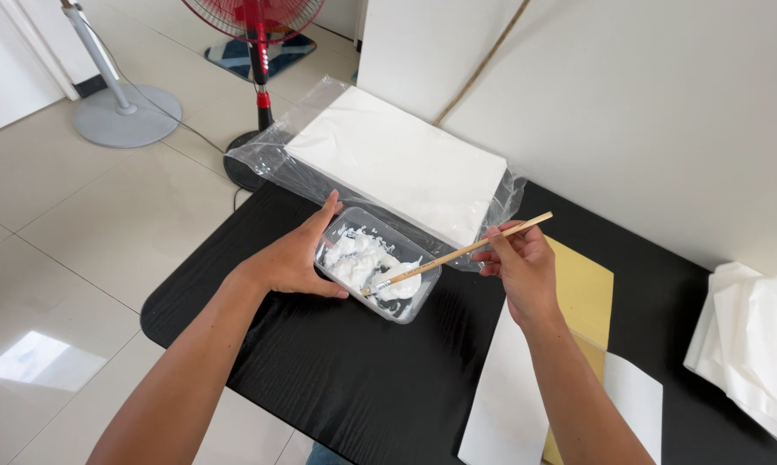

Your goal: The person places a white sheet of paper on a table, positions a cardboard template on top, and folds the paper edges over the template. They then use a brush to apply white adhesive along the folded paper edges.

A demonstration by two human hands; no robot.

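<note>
A clear plastic container [414,306] with white paste [358,258] in it sits on the black table [354,379]. My left hand [295,258] grips the container's left side, thumb on the near edge. My right hand [519,263] pinches a thin wooden brush [470,250] by its handle. The brush slants down to the left and its tip rests in the paste.
A stack of white sheets in a clear plastic wrap [401,159] lies behind the container. A yellow board [588,293] and a white sheet [513,396] lie under my right arm. Folded white paper [750,336] is at the right edge. Two fan stands [121,112] are on the tiled floor.
</note>
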